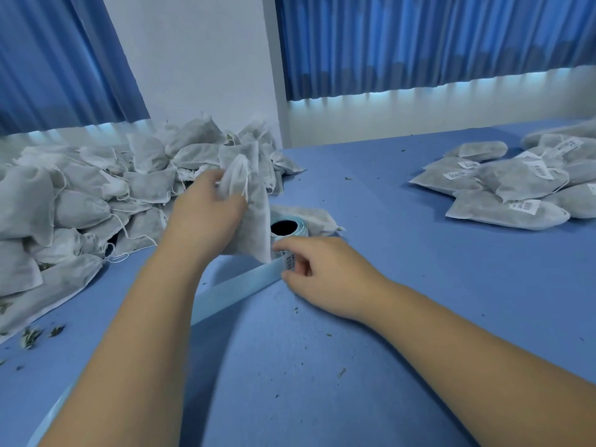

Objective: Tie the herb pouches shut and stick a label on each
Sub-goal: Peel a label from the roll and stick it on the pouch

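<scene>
Trailing across the near blue table (pixel 387 350): the pale blue backing strip (pixel 232 291). Pinching a label (pixel 289 260) at the strip's far end with the right hand (pixel 325 275), thumb and fingertips closed on it. Just beyond, gripping a pouch (pixel 254 227) by its gathered neck with the left hand (pixel 206 208), fingers curled round it, holding it upright just beside the label roll (pixel 285 229). Sitting far left, a pretty big heap of pouches (pixel 80 201); lying far right, the labelled pouches (pixel 516 185).

It's a packing workroom: pouch heaps (pixel 80 201), label roll (pixel 303 232).
</scene>
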Tool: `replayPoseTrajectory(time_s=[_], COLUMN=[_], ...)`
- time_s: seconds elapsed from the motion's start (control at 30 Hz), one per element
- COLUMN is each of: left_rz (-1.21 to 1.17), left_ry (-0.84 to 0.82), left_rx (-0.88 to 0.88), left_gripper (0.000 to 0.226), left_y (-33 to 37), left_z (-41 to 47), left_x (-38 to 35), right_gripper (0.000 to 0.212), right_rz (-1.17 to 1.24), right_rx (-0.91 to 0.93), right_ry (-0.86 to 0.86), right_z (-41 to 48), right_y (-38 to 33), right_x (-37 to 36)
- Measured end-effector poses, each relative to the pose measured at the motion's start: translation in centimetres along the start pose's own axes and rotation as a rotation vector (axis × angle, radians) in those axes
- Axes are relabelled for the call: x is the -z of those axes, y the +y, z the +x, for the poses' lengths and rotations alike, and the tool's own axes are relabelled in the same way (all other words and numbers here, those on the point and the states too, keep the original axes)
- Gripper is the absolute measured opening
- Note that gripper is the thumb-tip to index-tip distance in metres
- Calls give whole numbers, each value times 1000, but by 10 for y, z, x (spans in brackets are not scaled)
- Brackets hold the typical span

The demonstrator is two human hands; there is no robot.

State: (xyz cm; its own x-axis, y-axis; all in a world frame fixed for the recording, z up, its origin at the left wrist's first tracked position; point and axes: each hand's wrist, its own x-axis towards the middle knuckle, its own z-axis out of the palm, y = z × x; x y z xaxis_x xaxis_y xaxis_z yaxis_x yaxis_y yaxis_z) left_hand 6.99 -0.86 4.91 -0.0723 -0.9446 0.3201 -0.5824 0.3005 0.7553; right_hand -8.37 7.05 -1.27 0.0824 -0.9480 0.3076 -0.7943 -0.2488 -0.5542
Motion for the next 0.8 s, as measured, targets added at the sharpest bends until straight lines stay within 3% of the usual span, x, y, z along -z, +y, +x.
replayPoseTrajectory(time_s=[0.1, 0.3, 0.47, 0.63, 0.8], left_rz=[137, 259, 244, 340, 425], left_ry=[-17, -51, -63, -139, -229], left_rx=[-115, -283, -353, -360, -378], left_gripper=[49, 27, 33, 41, 35], left_y=[-4, -7, -2, 2, 5], left_z=[-6, -15, -20, -26, -31], left_x=[-1, 3, 2, 2, -2], right_gripper=[27, 2, 15, 8, 7], right_rz=[-12, 28, 52, 79, 111], right_rx=[-34, -72, -110, -138, -167], right_ry=[17, 69, 108, 146, 158], right_z=[3, 4, 5, 3, 4], right_y=[3, 4, 3, 3, 3], right_x=[-2, -4, -5, -8, -10])
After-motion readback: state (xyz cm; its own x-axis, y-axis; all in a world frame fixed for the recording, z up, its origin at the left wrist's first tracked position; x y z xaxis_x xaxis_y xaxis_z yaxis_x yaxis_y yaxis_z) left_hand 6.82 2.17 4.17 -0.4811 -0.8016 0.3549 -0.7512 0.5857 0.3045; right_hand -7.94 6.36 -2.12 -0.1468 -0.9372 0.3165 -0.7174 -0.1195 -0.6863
